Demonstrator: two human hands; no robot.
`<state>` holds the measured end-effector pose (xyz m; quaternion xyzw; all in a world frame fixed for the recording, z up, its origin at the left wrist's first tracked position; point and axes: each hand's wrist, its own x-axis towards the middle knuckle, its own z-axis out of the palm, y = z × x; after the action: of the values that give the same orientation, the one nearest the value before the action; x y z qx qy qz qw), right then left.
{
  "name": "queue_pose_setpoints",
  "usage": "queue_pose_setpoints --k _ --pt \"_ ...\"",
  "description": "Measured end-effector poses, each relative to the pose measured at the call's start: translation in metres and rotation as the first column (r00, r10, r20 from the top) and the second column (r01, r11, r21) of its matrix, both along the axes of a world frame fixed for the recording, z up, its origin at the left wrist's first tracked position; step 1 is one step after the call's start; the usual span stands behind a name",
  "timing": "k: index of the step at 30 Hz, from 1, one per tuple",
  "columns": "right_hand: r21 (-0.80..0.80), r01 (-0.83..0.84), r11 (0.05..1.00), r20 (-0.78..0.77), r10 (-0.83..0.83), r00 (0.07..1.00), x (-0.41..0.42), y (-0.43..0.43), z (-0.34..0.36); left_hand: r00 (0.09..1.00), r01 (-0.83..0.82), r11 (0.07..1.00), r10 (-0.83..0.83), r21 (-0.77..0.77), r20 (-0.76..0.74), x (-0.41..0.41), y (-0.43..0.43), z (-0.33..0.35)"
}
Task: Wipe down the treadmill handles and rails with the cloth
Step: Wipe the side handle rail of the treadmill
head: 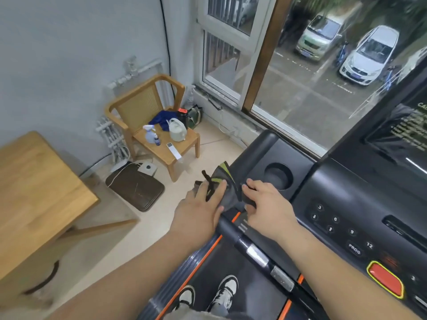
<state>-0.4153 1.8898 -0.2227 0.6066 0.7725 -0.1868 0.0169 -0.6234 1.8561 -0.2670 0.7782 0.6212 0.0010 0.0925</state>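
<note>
Cloth (227, 181), dark grey with yellow-green stripes, is bunched at frame centre on the left end of the treadmill console (342, 195), just left of the cup holder (278, 177). It sits right above the top of the handle (240, 241).

Left grip (203, 204): released, fingers straight and flat against the cloth's left side, with a dark strip of cloth lying across them.

Right grip (265, 204): clenched on the cloth's right edge, fingers curled over it.

The handle runs down-right from under both grips, with two silver sensor plates (257, 256) on it. Red stop button (384, 279) is lower right.

Shoes (227, 289) are on the belt, bottom centre.

Wooden chair (147, 105), left of centre on the floor, carries a spray bottle (149, 135), white jug (177, 130) and remote (173, 150).
</note>
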Motion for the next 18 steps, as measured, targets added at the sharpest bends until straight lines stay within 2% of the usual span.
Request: queue_pose_setpoints --k 3,5,7,9,11,14,18 --pt "-0.011 0.018 1.000 0.005 -0.018 1.000 0.000 0.002 0.000 0.998 0.064 0.993 -0.065 0.097 0.012 -0.033 -0.050 -0.008" --pt "-0.007 0.027 1.000 0.014 -0.027 1.000 -0.002 0.001 0.000 0.997 0.075 0.993 -0.077 0.093 0.015 -0.042 -0.048 -0.011" --pt "0.001 0.038 0.999 0.022 -0.038 0.999 -0.005 -0.002 0.001 0.998 0.037 0.999 -0.037 0.021 0.048 -0.030 -0.021 -0.008" --pt "0.001 0.060 0.998 0.011 -0.060 0.998 -0.009 -0.004 0.002 0.988 -0.067 0.989 0.084 -0.132 0.130 -0.011 0.007 0.000" --pt "-0.008 0.089 0.996 -0.012 -0.089 0.996 -0.012 -0.007 0.003 0.979 -0.127 0.977 0.151 -0.171 0.137 -0.001 0.012 0.005" --pt "-0.022 0.139 0.990 -0.071 -0.140 0.988 -0.020 -0.015 0.007 0.999 -0.027 1.000 0.027 0.000 0.032 -0.015 -0.041 0.002" --pt "0.001 0.084 0.996 -0.121 -0.083 0.989 -0.044 -0.027 0.006 0.994 0.098 0.995 -0.098 0.007 0.038 -0.069 -0.116 -0.003"
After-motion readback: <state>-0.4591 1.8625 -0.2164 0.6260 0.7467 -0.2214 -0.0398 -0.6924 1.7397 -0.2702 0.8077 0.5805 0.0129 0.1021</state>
